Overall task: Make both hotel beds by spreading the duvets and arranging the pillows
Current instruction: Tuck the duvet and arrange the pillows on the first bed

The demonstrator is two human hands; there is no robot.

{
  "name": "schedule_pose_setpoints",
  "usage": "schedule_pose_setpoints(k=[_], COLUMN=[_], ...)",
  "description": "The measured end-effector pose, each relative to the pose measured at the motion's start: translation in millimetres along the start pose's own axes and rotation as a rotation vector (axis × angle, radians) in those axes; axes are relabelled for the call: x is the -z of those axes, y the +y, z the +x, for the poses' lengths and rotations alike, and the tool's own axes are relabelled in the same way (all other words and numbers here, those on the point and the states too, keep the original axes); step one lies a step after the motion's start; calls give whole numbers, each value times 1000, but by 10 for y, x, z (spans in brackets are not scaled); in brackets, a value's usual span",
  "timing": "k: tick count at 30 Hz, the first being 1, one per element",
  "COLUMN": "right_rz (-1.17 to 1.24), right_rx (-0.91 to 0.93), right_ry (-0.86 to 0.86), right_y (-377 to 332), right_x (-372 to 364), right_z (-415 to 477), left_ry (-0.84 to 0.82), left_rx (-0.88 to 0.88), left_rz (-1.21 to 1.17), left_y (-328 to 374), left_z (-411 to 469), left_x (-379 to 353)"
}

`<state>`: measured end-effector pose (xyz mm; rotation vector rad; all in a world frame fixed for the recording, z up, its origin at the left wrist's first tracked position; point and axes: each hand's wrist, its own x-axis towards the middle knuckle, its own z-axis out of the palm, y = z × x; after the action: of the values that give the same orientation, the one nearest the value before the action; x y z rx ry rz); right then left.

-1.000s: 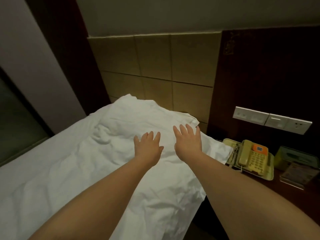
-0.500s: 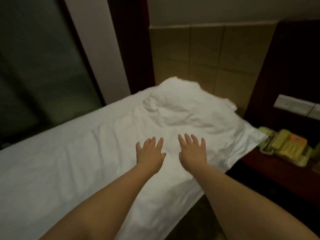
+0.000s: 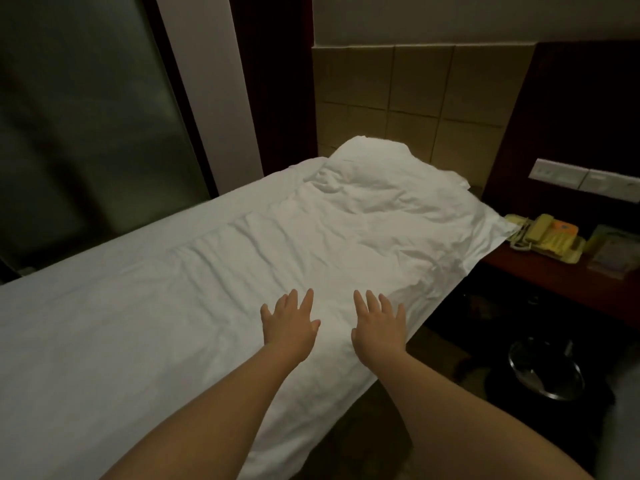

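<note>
Palms down, the left hand [image 3: 289, 323] and the right hand [image 3: 377, 323] rest side by side on the white duvet [image 3: 207, 289]. The fingers of both are straight and a little spread, and they grip nothing. Flat hands like this suit pressing and sweeping cloth rather than lifting it, so the step in hand is probably smoothing the cover.

The duvet lies spread over the whole bed. Ahead of the fingertips it is ridged with creases that run up to a plump white mound, most likely the pillow [image 3: 374, 168], propped against the padded headboard [image 3: 415, 98]. Whether the duvet's top covers the pillow or stops short of it, I cannot tell.

Just right of the right fingers the duvet drops over the side of the mattress. Further ahead on that side, a loose corner juts over the dark nightstand [image 3: 554, 275], near the yellow telephone [image 3: 543, 233]. A sweep that way could drag the corner against it. A metal waste bin [image 3: 547, 372] stands on the floor below.

Left of the left fingers the cover runs wide and fairly flat towards a frosted glass panel [image 3: 86, 116], which gives the freest room for long strokes. No second bed is in view.
</note>
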<state>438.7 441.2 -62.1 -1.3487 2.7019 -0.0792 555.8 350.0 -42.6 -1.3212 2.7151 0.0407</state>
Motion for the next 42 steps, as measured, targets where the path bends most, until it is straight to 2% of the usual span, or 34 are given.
schedule_pose_setpoints(k=[3,8,14,20,23,27,34,37,40,42], right_rz=[44,82,63,99,153,178,268,452,624,716], right_rx=[10,115,98,143,134,41,-228,-347,-406,-460], right_ry=[-29,-54,-97,-201,-289,-384,-467,-573,-660,-683], right_y=[-770,-1852,-2434,-3138,-3459,-3670,-4442,-4867,-5177,-5314], right_x=[-241,-336,-631,-1265,-1621,-2008,-2707,-3193,-3665,-3964], right_z=[-592,-1430,-2132,-2937,-3498,-4094,-4708,-5004,-5256,-5368], left_ry=[-8,-103,-126,-191,-282,-362,-450,-509,-566,-540], left_rx=[-41,38,80,104,69,42,-163,-235,-214,-202], left_rz=[-1,31,29,82,70,18,67,60,58,43], left_y=[-695,-1674,-2419,-3050,-3334,-3655,-4487,-4926,-5329,-5535], left_z=[-558,-1410,-2268,-3138,-3644,-4180,-4654,-4921,-5183,-5347], left_x=[-144,-382,-678,-1118,-1426,-1886,-2766,-3185,-3564,-3811])
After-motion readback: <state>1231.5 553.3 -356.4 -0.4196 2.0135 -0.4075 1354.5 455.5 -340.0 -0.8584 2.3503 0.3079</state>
